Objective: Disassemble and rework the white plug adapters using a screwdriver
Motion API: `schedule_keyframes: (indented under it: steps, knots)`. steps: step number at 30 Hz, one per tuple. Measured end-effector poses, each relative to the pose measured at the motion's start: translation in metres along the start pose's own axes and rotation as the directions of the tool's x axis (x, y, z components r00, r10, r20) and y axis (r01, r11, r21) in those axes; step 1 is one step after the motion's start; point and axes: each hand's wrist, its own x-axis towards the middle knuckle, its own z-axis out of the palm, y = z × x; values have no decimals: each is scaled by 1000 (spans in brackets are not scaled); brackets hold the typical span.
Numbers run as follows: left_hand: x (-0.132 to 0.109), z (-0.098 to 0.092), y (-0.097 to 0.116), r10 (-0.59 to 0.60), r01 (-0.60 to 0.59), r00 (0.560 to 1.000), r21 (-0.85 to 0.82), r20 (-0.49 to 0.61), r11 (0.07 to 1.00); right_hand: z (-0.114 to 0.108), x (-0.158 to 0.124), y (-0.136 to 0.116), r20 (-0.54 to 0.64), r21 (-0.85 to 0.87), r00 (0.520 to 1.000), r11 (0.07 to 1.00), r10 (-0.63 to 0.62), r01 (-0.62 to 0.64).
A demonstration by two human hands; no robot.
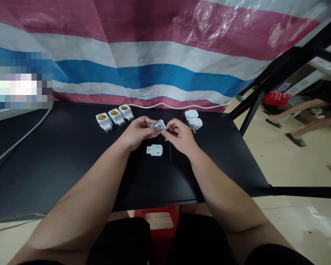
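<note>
No legible writing: red pkg on the floor has white print, too small to read. Pixelated patch hides the top-left. Left hand & right hand both pinch a white socket part just above the table, beyond a loose white plate. Fingers hide the part's inside.

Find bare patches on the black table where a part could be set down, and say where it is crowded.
Bare: the left stretch between the grey cable and the left forearm; the table right of the right hand. Crowded: the far edge, with three socket adapters and two white plugs, and the middle, around the held housing and cover plate.
</note>
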Motion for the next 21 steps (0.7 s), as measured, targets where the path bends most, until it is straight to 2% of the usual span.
schedule_keyframes:
  steps: [8,14,21]
  knots:
    - [-5,9,4,-1,1,1000,20,-31,1000,2,-1,1,-43,-78,997,995,58,-61]
    - [-6,13,4,12,-10,999,38,-40,999,1,-4,-4,30,-42,993,992,118,-117]
    - [-5,11,-1,58,-57,998,77,-3,995,2,-3,-2,15,-131,992,984,124,-121]
